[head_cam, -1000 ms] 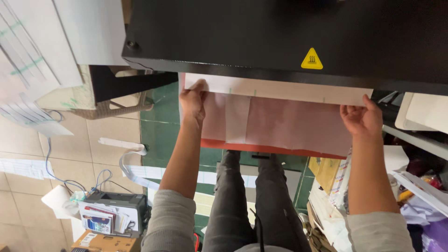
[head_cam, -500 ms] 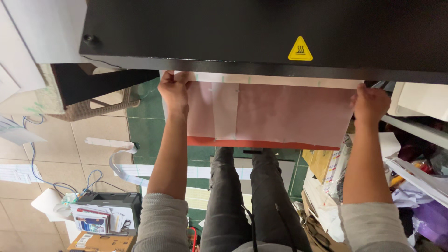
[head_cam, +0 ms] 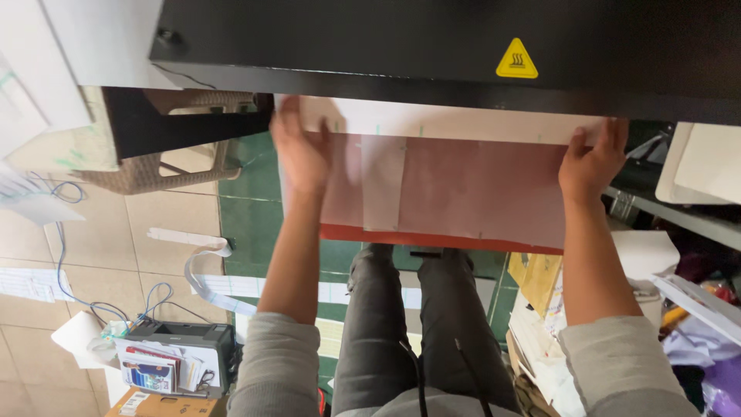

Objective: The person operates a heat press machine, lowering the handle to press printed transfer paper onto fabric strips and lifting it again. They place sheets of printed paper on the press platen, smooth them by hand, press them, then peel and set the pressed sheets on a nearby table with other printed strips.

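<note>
While both arms reach forward under the black upper plate [head_cam: 432, 46] of a heat press, the left hand [head_cam: 302, 150] lies flat, fingers spread, on the left part of a translucent sheet [head_cam: 471, 181] that covers the red lower pad [head_cam: 432, 240]. Left hand is motion-blurred, so whether it pinches the sheet edge cannot be told. The right hand [head_cam: 593, 161] sits at the sheet's far right corner, fingers loosely extended on top, thumb side hidden; grip cannot be told either. Sheet spans nearly the whole pad, its far edge tucked just under the upper plate; a paler strip [head_cam: 384, 182] shows beneath it, left of centre. A yellow triangular warning sticker [head_cam: 516, 59] sits on the plate front, right of centre. Below the pad, the person's legs in dark trousers [head_cam: 401, 324]. Near left on the tiled floor: a small printer [head_cam: 174, 359] with papers, blue cable [head_cam: 65, 266] beside it. Woven chair [head_cam: 166, 166] at far left. Cluttered papers [head_cam: 540, 340] at near right.
</note>
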{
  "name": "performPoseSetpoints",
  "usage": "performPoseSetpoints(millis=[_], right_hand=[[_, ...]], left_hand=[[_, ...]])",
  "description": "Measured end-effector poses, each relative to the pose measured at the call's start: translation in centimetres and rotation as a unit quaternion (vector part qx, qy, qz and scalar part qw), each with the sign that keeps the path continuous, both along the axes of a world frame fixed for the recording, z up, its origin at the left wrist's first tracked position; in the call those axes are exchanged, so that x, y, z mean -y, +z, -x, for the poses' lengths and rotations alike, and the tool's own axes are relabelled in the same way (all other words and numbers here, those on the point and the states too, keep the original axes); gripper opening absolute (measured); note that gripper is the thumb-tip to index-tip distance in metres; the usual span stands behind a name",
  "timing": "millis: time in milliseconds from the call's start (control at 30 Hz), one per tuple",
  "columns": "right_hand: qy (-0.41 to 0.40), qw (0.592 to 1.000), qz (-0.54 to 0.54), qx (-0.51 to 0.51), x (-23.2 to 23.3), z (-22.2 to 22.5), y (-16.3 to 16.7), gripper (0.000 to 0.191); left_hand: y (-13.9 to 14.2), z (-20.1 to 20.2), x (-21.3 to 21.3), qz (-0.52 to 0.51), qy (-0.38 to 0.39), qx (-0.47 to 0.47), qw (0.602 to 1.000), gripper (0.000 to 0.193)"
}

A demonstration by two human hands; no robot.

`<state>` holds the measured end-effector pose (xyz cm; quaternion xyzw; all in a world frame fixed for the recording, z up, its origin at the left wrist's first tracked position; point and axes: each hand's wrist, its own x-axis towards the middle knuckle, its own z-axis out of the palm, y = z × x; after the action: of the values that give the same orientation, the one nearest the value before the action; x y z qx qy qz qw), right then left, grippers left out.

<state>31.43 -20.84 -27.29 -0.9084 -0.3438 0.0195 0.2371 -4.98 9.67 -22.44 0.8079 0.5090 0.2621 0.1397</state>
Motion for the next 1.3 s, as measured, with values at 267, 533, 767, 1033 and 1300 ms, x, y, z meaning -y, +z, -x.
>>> performPoseSetpoints(millis=[267, 533, 767, 1033, 1300], right_hand=[[0.005, 0.997, 0.076, -0.016, -0.4, -0.9, 0.4, 0.045], [0.045, 0.991, 0.122, 0.006, 0.1, -1.1, 0.9, 0.046], [0.058, 0.986, 0.151, -0.031, 1.4, -1.8, -0.3, 0.046], [0.052, 0.985, 0.167, 0.008, 0.4, -1.5, 0.2, 0.052], [0.063, 0.984, 0.169, 0.001, 0.3, -1.2, 0.5, 0.048]], left_hand=[[-1.7, -2.7, 3.3, 0.07, -0.137, -0.114, 0.982, 0.06], [-1.8, -2.4, 3.2, 0.111, -0.13, -0.11, 0.979, 0.056], [-1.7, -2.3, 2.7, 0.133, -0.133, -0.128, 0.974, 0.057], [-0.8, -3.1, 2.2, 0.15, -0.12, -0.146, 0.97, 0.061], [0.5, -3.0, 1.7, 0.163, -0.106, -0.166, 0.967, 0.054]])
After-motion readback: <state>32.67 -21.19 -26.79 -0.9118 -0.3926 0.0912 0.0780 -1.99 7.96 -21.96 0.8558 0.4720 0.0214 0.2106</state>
